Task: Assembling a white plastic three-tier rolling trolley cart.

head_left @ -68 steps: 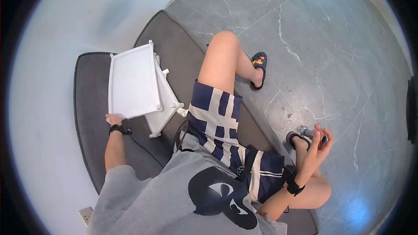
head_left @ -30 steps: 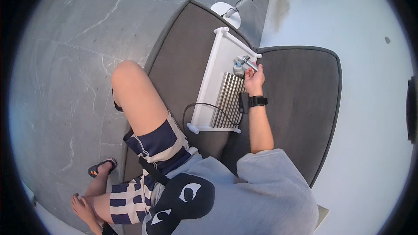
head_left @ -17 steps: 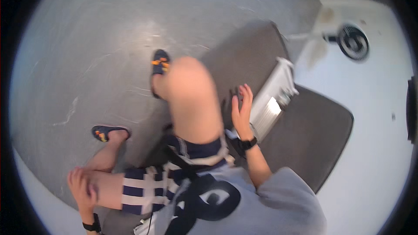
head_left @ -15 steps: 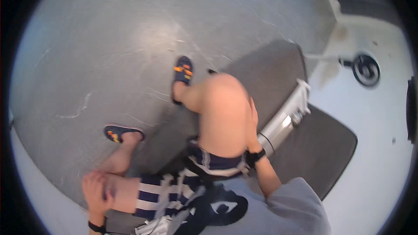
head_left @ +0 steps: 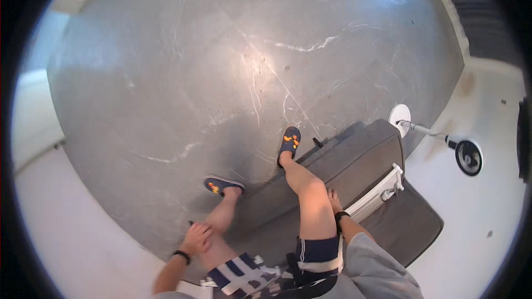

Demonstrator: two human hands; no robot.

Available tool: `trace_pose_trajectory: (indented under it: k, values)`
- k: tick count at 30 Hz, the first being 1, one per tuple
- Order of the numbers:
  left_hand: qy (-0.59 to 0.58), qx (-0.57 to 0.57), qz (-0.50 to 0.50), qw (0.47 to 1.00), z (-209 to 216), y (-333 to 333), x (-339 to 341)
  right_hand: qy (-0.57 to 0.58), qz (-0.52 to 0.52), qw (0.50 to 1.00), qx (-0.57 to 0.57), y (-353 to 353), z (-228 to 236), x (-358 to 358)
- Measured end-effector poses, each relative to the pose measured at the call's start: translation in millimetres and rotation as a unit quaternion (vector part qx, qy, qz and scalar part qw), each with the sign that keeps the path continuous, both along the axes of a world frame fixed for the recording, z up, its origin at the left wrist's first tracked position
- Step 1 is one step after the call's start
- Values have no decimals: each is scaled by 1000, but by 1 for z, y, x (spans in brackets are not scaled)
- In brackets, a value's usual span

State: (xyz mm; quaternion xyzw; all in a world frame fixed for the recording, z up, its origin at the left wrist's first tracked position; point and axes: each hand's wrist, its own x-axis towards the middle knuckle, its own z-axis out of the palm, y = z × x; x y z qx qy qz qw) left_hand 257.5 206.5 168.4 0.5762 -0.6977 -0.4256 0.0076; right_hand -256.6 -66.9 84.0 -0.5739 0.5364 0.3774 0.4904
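Observation:
I sit on a grey sofa [head_left: 366,147] with both legs forward. My left hand [head_left: 197,238] lies over my left knee with its fingers bent, and I see nothing held in it. A small dark tip [head_left: 191,223] shows just beyond its fingers, too little to name. Beside my right knee, my right hand [head_left: 334,200] lies with its fingers stretched out against the sofa seat, partly hidden by the leg. A long white ribbed object [head_left: 374,198] with white bars at its end lies on the sofa just right of that hand.
A standing fan [head_left: 469,158] with a white round base [head_left: 400,120] is past the sofa's far right end. Grey marbled floor [head_left: 221,66] spreads ahead. My feet wear dark clogs [head_left: 290,140] with orange decorations. A white wall [head_left: 471,227] runs along the right.
My view has shifted, so legs and sofa sit lower and more floor shows. My right leg appears lower and straighter. My left hand stays at the left knee, my right beside the right leg.

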Motion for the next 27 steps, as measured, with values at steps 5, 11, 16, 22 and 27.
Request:
trace_pose_trajectory:
  k: [5, 11, 16, 22, 27]
  values:
    - [-317, 249, 101, 910, 39, -50, -50, -60, -360, 931, -24, 47, 68, -60]
    - [-58, 334, 116, 934, 150, -224, -63, -8, -367, 909, -198, 47, 172, -104]
    - [21, 358, 137, 923, 183, -282, -24, -57, -574, 817, 3, -66, 237, -54]
    - [33, 206, 272, 939, 217, -350, 41, -90, -364, 916, 146, -223, 254, 46]
    - [91, 113, 425, 894, 185, -408, 116, -74, -112, 938, 318, -347, 215, 153]
